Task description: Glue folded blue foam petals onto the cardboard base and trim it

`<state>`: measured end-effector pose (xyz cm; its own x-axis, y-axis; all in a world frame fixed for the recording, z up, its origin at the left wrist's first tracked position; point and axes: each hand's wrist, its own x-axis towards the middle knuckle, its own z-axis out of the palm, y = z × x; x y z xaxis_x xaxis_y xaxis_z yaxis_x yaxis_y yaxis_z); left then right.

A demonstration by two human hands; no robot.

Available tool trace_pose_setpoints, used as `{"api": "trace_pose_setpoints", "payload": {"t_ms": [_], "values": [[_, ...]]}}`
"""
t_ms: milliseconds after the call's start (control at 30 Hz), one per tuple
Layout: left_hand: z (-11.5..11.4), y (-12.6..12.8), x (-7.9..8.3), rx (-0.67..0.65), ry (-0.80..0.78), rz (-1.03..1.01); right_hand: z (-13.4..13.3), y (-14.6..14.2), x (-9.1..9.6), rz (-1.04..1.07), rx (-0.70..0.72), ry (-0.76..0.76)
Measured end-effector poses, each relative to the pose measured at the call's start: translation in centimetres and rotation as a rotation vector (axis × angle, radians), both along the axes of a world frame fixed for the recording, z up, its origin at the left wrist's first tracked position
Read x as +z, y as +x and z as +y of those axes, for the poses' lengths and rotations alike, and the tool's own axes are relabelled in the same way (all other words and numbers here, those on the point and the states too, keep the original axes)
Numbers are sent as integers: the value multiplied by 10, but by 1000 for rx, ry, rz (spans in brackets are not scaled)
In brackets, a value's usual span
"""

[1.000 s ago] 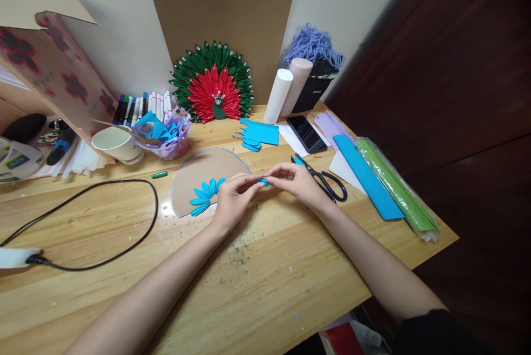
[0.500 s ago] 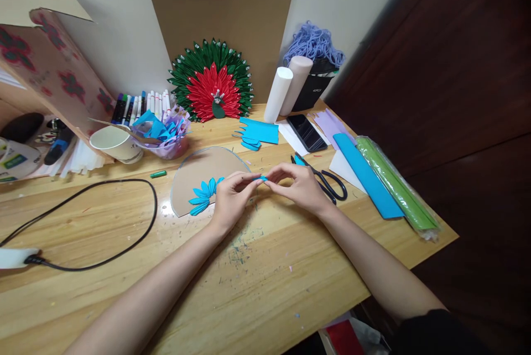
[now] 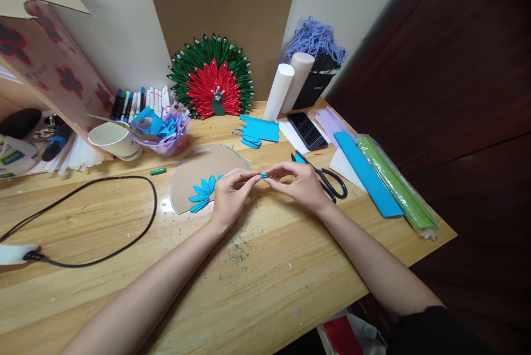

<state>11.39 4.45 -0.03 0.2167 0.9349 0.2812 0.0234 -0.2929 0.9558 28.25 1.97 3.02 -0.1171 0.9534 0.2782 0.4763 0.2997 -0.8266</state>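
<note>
Between my fingertips is a small piece of blue paper [image 3: 264, 176], mostly covered by the fingers. My left hand [image 3: 233, 194] pinches its left end, and my right hand [image 3: 299, 184] pinches its right end. Behind my left hand lies a rounded cardboard piece [image 3: 194, 170] with a blue outline. Several blue paper petals [image 3: 202, 193] fan out on it, partly hidden by that hand. Black-handled scissors [image 3: 332, 182] rest just right of my right hand, with a bit of blue paper by their blades. Cut blue paper [image 3: 261, 129] lies beyond my hands.
A green and red paper peacock [image 3: 213, 78] leans on a cardboard sheet. At left stand a paper cup [image 3: 114, 139], a bowl of paper scraps [image 3: 166, 142] and a black cable [image 3: 153, 217]. Rightward are a phone [image 3: 307, 131], a blue paper strip [image 3: 367, 172] and a green roll [image 3: 394, 183].
Both hands stay pinched together in almost the same place. The blue piece between the fingertips looks slightly turned, with a bit more of it bunched up. The view has tilted slightly.
</note>
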Motion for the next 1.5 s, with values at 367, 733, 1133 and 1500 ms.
{"api": "trace_pose_setpoints", "payload": {"t_ms": [367, 733, 1133, 1500], "values": [[-1, 1, 0, 9, -29, -4, -1, -1, 0, -145, -40, 121], [4, 2, -5, -12, -272, -171, 1, 0, -4, -307, -29, 283], [3, 2, -6, 5, -268, -162, 1, 1, -6, -303, -20, 321], [3, 3, -8, 5, -264, -160, 1, 2, -11, -318, 44, 362]]}}
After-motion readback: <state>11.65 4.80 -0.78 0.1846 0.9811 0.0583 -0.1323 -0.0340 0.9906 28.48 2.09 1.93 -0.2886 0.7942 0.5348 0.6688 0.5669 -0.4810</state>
